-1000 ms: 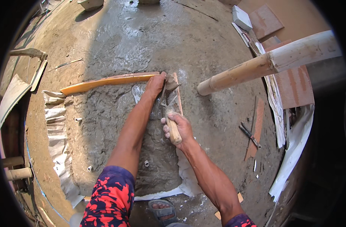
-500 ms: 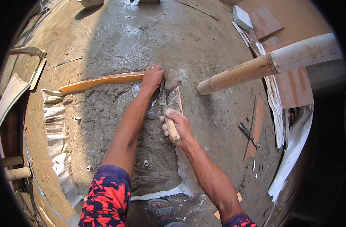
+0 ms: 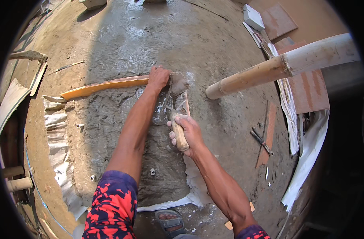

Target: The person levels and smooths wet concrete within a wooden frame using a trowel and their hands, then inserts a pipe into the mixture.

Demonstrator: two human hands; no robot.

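Observation:
My right hand (image 3: 190, 131) is closed around the wooden handle of a trowel (image 3: 178, 131). Its metal blade points away from me over wet grey mortar (image 3: 118, 119) and is hard to make out against it. At the right end of a thin wooden board (image 3: 106, 86), my left hand (image 3: 159, 77) is closed, with the fingers curled. What those fingers grip is hidden. Just right of them, a grey mortar-smeared sheet (image 3: 179, 83) is folded over the corner. A narrow wooden strip (image 3: 186, 104) runs toward me from there along the mortar's right side.
Short pipe stubs (image 3: 152, 171) stick out of the mortar. Pleated white sheeting (image 3: 58, 139) edges its left side. A thick bamboo pole (image 3: 249, 75) slants in from the right. Pliers (image 3: 262, 142) lie across a wooden strip (image 3: 268, 131). My sandalled foot (image 3: 170, 223) is at the near edge.
My left hand has shifted slightly nearer to me at the corner. The trowel in my right hand has turned a little, and its blade shows less. The whole view has slid slightly left.

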